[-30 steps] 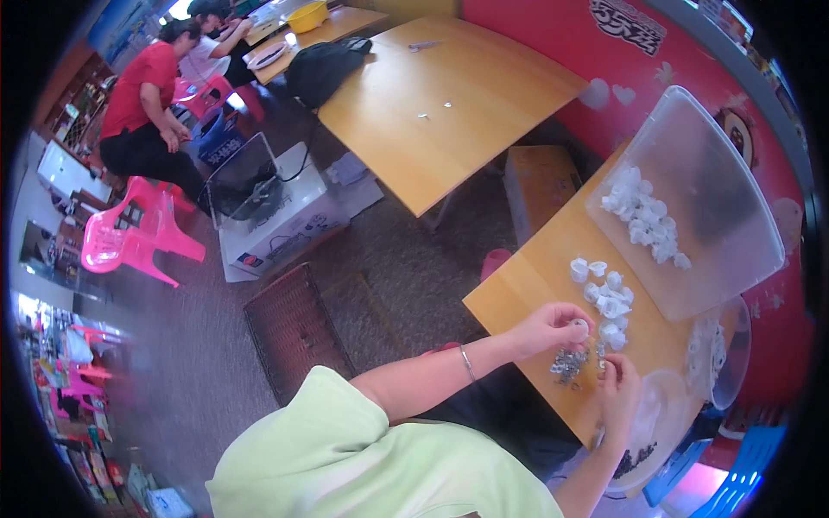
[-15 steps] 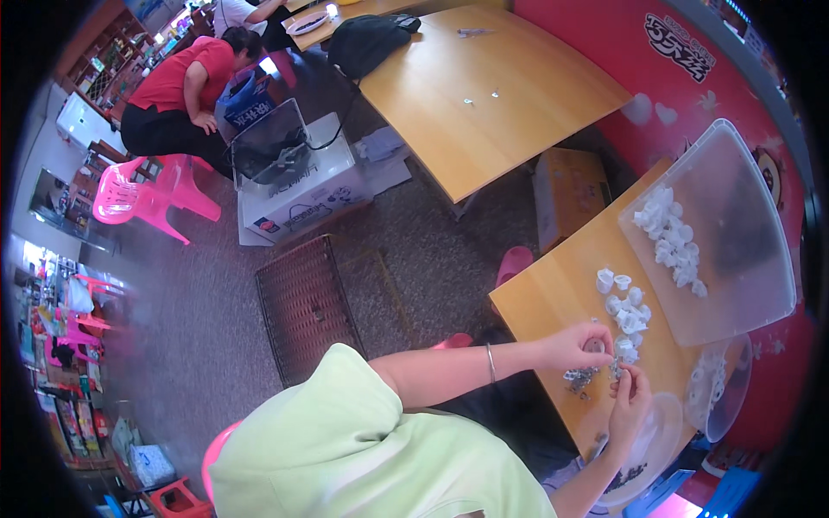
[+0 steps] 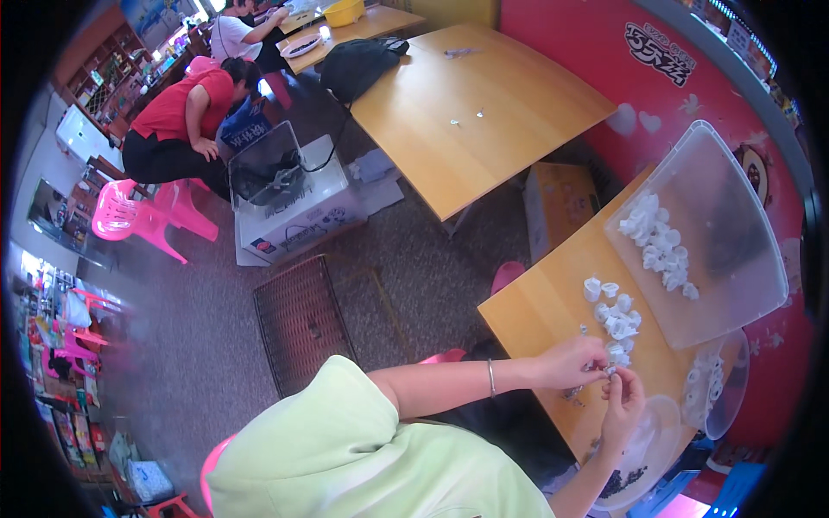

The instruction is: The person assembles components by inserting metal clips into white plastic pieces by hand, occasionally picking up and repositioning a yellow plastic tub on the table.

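Note:
My left hand [image 3: 577, 361], with a bangle on its wrist, and my right hand [image 3: 625, 404] meet over the small wooden table [image 3: 527, 315]. Their fingertips pinch together on a tiny pale piece [image 3: 610, 370], too small to name. Just beyond them lies a row of small white cup-like parts [image 3: 618, 319]. Partly hidden under my left hand is a scatter of little shiny pieces [image 3: 573, 394]. Beside my right forearm stands a clear round bowl [image 3: 670, 432] with small dark pieces at its bottom.
A large translucent bin [image 3: 738, 332] with white parts leans on the table's far right. Next to it stands a clear tub [image 3: 736, 388] of white pieces. Ahead are a bigger table [image 3: 484, 112], a carton [image 3: 561, 207] and a woven basket [image 3: 304, 319]. Two people sit at the far left.
My hands have drawn closer, their fingertips now meeting at the tiny piece; my left fingers are more curled. The whole view has shifted slightly.

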A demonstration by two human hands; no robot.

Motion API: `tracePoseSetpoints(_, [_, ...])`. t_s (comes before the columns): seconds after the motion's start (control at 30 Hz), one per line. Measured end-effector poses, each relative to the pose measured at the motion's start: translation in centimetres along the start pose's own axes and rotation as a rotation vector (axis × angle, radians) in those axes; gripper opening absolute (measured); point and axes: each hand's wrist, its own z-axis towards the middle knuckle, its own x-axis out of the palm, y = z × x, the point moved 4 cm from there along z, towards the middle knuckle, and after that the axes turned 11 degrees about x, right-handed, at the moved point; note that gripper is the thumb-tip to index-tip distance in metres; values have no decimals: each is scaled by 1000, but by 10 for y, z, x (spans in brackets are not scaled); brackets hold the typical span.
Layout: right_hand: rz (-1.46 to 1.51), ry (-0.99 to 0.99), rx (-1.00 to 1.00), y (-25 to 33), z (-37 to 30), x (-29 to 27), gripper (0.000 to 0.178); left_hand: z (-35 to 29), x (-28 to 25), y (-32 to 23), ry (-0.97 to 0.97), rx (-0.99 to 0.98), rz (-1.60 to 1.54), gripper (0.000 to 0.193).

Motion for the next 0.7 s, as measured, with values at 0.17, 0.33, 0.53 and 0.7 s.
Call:
tracePoseSetpoints(0.17, [-68, -50, -19, -3, 1, 0, 16, 0, -5, -3, 29, -22, 85, 11])
tracePoseSetpoints(0.33, [-115, -124, -51, -4, 3, -5, 17, 2, -6, -2, 28, 47, 250, 9])
tracePoseSetpoints(0.53, [-139, -111, -58, 1, 0, -6, 16, 5, -10, -5, 63, 53, 404, 8])
tracePoseSetpoints(0.7, [-110, -91, -52, 2, -3, -9, 15, 9, -11, -9, 117, 24, 419, 11])
